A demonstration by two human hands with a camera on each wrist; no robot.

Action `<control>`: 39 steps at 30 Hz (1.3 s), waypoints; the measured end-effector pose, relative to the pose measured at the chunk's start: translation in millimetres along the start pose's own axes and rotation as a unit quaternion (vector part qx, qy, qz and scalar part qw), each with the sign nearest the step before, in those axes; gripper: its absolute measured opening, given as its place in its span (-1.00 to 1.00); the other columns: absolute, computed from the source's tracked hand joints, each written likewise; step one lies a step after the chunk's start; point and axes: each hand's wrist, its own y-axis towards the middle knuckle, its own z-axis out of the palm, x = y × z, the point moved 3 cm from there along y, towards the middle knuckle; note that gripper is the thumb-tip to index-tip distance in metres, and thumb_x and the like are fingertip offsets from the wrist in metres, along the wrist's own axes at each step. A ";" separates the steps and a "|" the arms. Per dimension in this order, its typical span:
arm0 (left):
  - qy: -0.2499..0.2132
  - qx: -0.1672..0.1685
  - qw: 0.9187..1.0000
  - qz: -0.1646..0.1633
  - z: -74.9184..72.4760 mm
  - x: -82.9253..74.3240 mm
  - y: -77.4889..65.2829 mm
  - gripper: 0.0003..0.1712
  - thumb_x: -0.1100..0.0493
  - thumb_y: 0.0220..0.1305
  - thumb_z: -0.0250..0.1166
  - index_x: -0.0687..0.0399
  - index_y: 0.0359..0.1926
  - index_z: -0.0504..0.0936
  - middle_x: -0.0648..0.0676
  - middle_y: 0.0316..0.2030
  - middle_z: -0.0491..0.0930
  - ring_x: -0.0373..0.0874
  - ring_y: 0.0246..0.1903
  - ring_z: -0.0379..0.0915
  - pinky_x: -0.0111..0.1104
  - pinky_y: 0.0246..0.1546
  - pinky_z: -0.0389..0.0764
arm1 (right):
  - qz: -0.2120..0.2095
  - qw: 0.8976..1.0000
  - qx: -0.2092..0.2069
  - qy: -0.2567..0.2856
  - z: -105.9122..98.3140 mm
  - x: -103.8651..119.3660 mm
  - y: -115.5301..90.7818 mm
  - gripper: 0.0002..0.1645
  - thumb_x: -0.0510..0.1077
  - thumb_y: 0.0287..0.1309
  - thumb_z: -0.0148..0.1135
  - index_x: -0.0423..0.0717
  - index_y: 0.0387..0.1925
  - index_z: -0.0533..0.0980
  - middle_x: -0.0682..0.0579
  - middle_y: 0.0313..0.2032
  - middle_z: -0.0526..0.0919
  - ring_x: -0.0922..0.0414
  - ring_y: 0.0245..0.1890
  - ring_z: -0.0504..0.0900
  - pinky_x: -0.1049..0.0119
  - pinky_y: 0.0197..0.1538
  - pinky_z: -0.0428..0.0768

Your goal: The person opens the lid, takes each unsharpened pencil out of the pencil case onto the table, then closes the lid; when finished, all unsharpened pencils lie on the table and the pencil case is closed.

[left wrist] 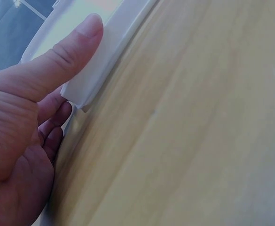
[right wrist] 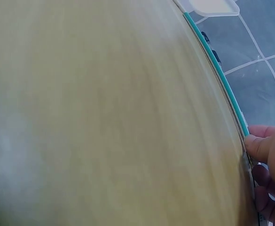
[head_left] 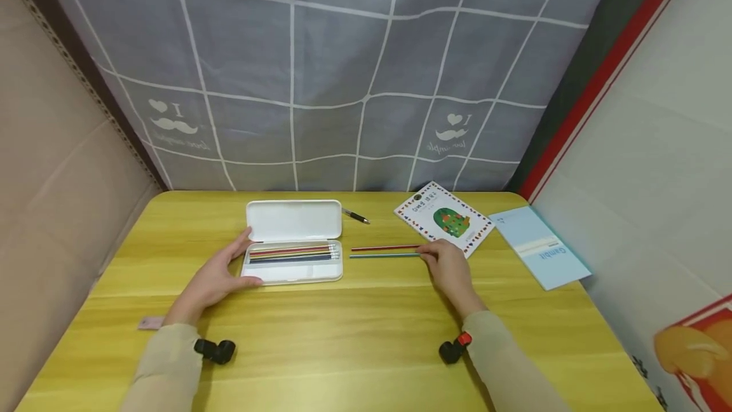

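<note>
An open white pencil case (head_left: pixel 311 273) lies on the table with its lid raised toward the back. Several pencils (head_left: pixel 291 253) lie side by side inside it. My left hand (head_left: pixel 214 277) grips the case's left end, thumb over the front edge and fingers toward the back; the thumb (left wrist: pixel 76 49) crosses the case's corner in the left wrist view. To the right of the case, a red pencil (head_left: pixel 383 248) and a blue-green pencil (head_left: pixel 383 255) lie nearly parallel. My right hand (head_left: pixel 448 272) pinches the blue-green pencil's right end between thumb and forefinger.
A black pen (head_left: pixel 357 216) lies behind the red pencil. Beyond my right hand are a white booklet (head_left: pixel 426 215) with a green picture and a light-blue notebook (head_left: pixel 540 248). A small pinkish item (head_left: pixel 151 323) sits beside my left wrist. A grey checked cloth (head_left: pixel 332 68) hangs behind the table.
</note>
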 end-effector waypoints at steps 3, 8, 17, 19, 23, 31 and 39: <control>-0.003 0.000 1.000 -0.003 1.5 -0.4 0.1 0.39 -0.08 0.09 0.64 -0.29 0.71 -0.14 0.32 0.56 0.18 0.44 0.56 -0.13 0.45 0.40 -0.07 | 0.006 1.000 0.009 -0.007 -0.3 -1.4 -0.9 -0.87 -0.26 0.31 0.42 -0.04 -0.18 0.82 -0.02 -0.16 0.79 -0.08 -0.05 0.72 -0.07 0.14 0.63; 0.001 0.000 1.000 -0.003 0.8 -1.3 0.0 0.39 -0.09 0.09 0.64 -0.31 0.71 -0.15 0.31 0.56 0.18 0.42 0.56 -0.12 0.45 0.41 -0.07 | 0.010 1.000 0.008 -0.010 0.5 -2.2 -1.6 -0.87 -0.24 0.31 0.43 -0.02 -0.18 0.82 -0.01 -0.17 0.79 -0.07 -0.05 0.72 -0.06 0.13 0.63; 0.001 -0.002 1.000 -0.002 1.1 -4.6 -2.4 0.40 -0.08 0.09 0.64 -0.23 0.71 -0.14 0.35 0.54 0.20 0.43 0.55 -0.10 0.45 0.40 -0.06 | 0.004 1.000 0.006 -0.008 1.6 -3.7 -3.0 -0.86 -0.26 0.31 0.42 -0.03 -0.18 0.82 0.00 -0.17 0.80 -0.06 -0.04 0.73 -0.06 0.13 0.64; -0.001 -0.003 1.000 -0.001 2.2 -3.6 -3.6 0.40 -0.08 0.08 0.65 -0.22 0.71 -0.13 0.35 0.54 0.21 0.43 0.55 -0.10 0.44 0.41 -0.07 | 0.002 1.000 0.006 -0.007 2.1 -4.0 -3.9 -0.87 -0.26 0.30 0.43 -0.02 -0.19 0.82 0.00 -0.18 0.80 -0.06 -0.05 0.73 -0.06 0.13 0.64; -0.012 -0.004 1.000 0.007 3.8 -2.5 -3.8 0.40 -0.05 0.08 0.65 -0.18 0.71 -0.12 0.37 0.53 0.21 0.43 0.55 -0.10 0.44 0.41 -0.09 | 0.005 1.000 0.005 -0.009 1.0 -3.6 -5.0 -0.87 -0.26 0.30 0.43 -0.02 -0.20 0.82 0.00 -0.19 0.80 -0.06 -0.07 0.73 -0.06 0.12 0.64; -0.010 -0.008 1.000 0.000 3.7 -1.4 -4.6 0.41 -0.07 0.06 0.66 -0.20 0.71 -0.12 0.35 0.54 0.20 0.40 0.56 -0.09 0.42 0.43 -0.10 | 0.016 1.000 0.015 -0.002 -1.1 -2.0 -5.1 -0.86 -0.26 0.33 0.40 -0.05 -0.17 0.81 -0.03 -0.15 0.78 -0.07 -0.03 0.72 -0.06 0.14 0.64; -0.009 -0.011 1.000 0.004 2.0 -3.9 -4.6 0.39 -0.05 0.08 0.65 -0.18 0.71 -0.11 0.37 0.53 0.21 0.41 0.55 -0.06 0.43 0.42 -0.09 | 0.022 1.000 0.016 -0.002 -3.5 -1.8 -3.5 -0.89 -0.23 0.31 0.43 -0.04 -0.17 0.81 -0.03 -0.16 0.78 -0.03 -0.06 0.73 -0.02 0.08 0.67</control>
